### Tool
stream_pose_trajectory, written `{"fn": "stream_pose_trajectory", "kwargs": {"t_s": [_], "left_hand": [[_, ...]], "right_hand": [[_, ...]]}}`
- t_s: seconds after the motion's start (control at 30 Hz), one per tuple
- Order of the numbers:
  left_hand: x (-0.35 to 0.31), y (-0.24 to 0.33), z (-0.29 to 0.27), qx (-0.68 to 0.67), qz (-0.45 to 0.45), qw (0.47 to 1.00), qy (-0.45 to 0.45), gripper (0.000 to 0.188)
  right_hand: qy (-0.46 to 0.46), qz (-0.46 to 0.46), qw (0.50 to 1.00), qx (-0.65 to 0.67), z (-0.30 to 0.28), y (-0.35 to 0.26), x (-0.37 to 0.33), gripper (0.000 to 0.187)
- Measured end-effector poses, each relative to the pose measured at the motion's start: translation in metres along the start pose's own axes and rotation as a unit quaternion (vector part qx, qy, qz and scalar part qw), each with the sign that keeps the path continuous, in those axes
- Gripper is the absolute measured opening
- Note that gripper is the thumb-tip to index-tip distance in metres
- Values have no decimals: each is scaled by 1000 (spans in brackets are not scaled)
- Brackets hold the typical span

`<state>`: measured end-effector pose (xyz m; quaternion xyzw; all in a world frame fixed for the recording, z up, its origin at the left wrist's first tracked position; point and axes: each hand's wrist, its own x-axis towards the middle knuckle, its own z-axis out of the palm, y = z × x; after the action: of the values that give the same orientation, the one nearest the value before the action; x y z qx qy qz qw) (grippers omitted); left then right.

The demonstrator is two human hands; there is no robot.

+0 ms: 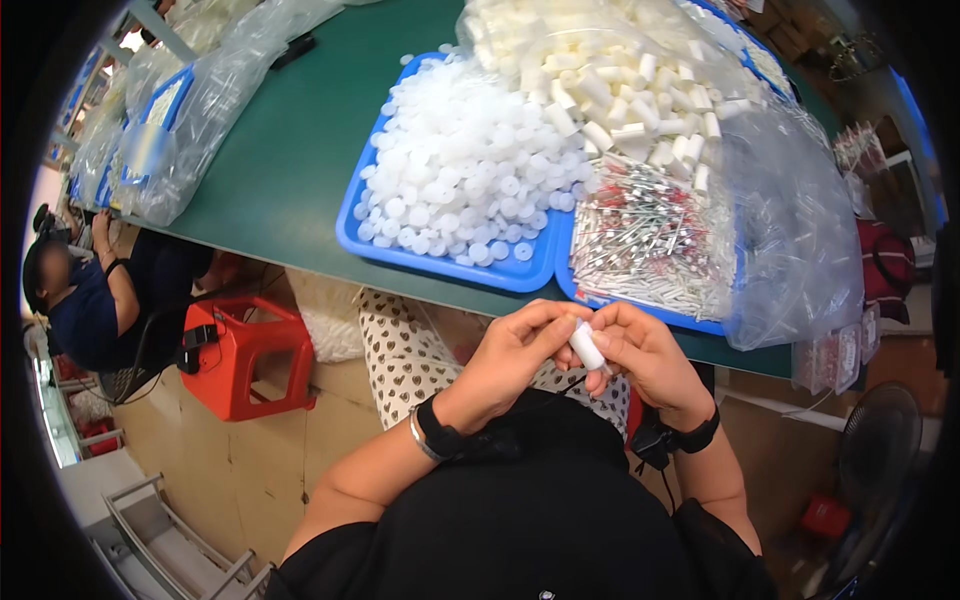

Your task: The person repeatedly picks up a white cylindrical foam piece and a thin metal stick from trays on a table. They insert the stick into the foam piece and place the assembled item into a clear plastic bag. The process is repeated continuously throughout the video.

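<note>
A small white plastic cylinder (pixel 587 347) is held just off the table's near edge, slightly tilted. My right hand (pixel 655 365) has its thumb and fingers closed around its side. At its upper end, my left hand (pixel 520 350) pinches with thumb and fingertips; any smaller piece between them is hidden. Just beyond my hands, a blue tray holds a heap of thin white sticks with red and metallic parts (pixel 650 235). Left of it, translucent white round caps (pixel 460 160) fill another blue tray (pixel 400 250). Behind these, cream-white cylinders (pixel 630 95) spill from a clear plastic bag.
The green table (pixel 300 150) runs across in front of me. A large clear plastic bag (pixel 795 225) overhangs its edge at right. At left are a red stool (pixel 245 360) and a seated person (pixel 90 300). A black fan (pixel 880 440) stands at lower right.
</note>
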<state>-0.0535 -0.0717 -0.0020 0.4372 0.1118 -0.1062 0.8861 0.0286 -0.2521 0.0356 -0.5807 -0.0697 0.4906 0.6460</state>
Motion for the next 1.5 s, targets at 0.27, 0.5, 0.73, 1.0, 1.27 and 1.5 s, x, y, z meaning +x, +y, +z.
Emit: {"fn": "stream_pose_trajectory", "kwargs": {"t_s": [0.27, 0.5, 0.73, 1.0, 1.27, 1.5], "left_hand": [[1, 0, 7, 36, -1, 999, -26, 42], [6, -11, 3, -69, -40, 996, -43, 15], [7, -3, -1, -108, -84, 984, -110, 15], [19, -1, -14, -174, -27, 983, -50, 21], [17, -2, 7, -83, 15, 996, -1, 16], [10, 0, 7, -44, 62, 996, 47, 14]], "right_hand": [[42, -73, 991, -106, -8, -12, -6, 11], [433, -220, 463, -742, -147, -66, 0, 27], [380, -194, 486, -763, -198, -64, 15, 32], [363, -281, 651, -605, -117, -82, -16, 23], [101, -337, 769, -534, 5, -25, -7, 31], [173, -301, 824, -449, 16, 8, 2, 29]]}}
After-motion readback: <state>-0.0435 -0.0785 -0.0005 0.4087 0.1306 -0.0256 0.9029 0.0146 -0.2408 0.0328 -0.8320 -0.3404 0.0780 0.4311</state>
